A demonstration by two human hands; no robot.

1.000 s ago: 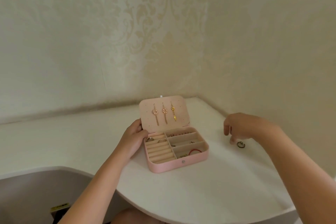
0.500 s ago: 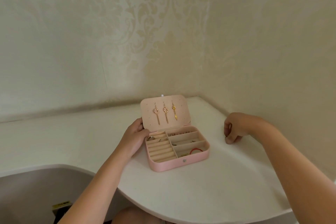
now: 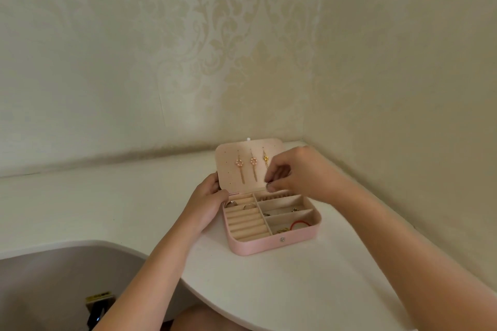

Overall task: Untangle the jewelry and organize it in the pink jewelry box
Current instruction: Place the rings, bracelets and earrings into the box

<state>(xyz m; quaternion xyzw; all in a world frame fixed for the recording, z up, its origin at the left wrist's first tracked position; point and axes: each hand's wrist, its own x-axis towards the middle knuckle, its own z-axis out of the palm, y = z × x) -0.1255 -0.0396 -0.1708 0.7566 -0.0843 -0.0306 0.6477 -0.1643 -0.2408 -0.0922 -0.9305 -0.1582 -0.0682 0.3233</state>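
Pink jewelry box (image 3: 271, 246): open on white corner table (image 3: 309, 290), lid upright. Right hand (image 3: 293, 172) above back compartments, fingertips pinching a small dark ring (image 3: 269, 185). Left hand (image 3: 207, 203) grips box's left edge.

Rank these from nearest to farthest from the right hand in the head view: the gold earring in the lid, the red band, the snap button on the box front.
From the right hand:
1. Gold earring, hanging in the lid just left of the fingers.
2. Red band, in the front right compartment below the hand.
3. Snap button, on the box's front wall, farthest.
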